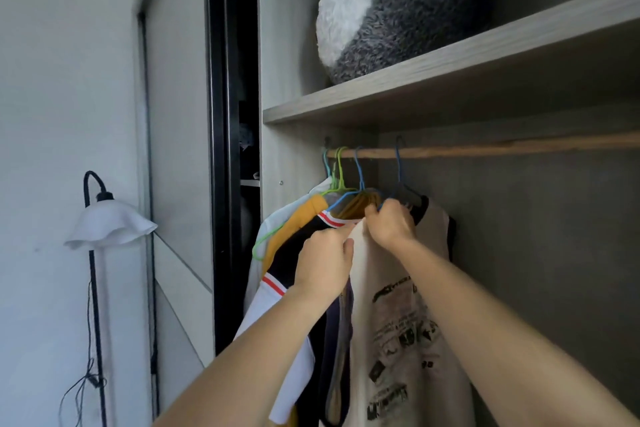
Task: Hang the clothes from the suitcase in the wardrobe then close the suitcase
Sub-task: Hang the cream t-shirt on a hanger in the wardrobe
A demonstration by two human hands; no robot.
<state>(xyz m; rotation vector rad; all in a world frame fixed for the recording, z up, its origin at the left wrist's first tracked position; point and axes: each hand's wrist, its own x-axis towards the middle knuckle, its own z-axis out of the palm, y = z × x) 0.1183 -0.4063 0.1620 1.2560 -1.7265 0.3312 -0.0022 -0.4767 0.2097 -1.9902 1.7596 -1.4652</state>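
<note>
Your right hand (391, 222) has its grip curled tight at the neck of the cream T-shirt (398, 322), fingers folded over the cloth just where the shoulder of the blue hanger (398, 166) comes out of the collar; whether the fingers also catch the hanger wire I cannot tell. Your left hand (325, 262) sits just below and to the left, its grip pinching the near shoulder edge of the same shirt between thumb and curled fingers. The shirt hangs straight down from both grips, long axis vertical, printed front turned toward you and slightly right, and its hanger hook is already over the rail (502, 148). So the thing you are working lies directly under your hands, and the right hand is the nearer one to the hook and collar. Any squaring-up of the shirt on the hanger looks like that hand's job, while the left steadies the shoulder. Touching the shirt's left side are the other hung clothes (298, 253), white, mustard and dark with red-and-white trim, bunched on green and blue hangers at the left end of the rail against the wardrobe (287, 80) side wall. To the right the rail runs bare. Above it, the shelf (450, 78) carries a grey and white plush toy (408, 10). A floor lamp (109, 222) stands well off to the left, outside the wardrobe. The suitcase is not in view, so it probably lies behind or below you.
</note>
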